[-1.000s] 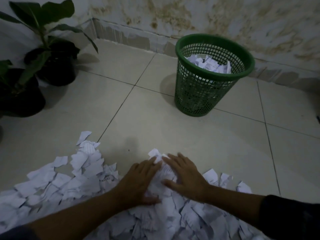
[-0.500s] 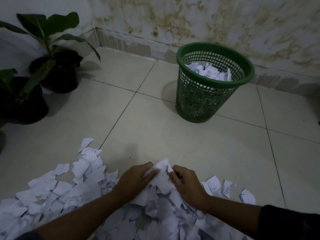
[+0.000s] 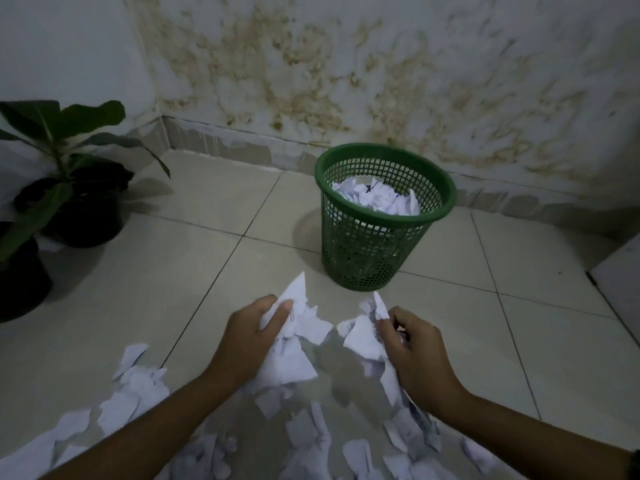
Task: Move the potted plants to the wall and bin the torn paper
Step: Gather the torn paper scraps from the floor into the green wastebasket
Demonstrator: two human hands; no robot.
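Torn paper (image 3: 375, 199) in green basket (image 3: 367, 261); more in both hands.

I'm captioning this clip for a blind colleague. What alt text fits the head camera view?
Two bare hands, left hand and right hand, each grip a bunch of torn white paper scraps lifted above a scattered pile on the pale tiled floor. Ahead, a green mesh plastic bin already holds paper; two dark potted plants stand left by the wall.
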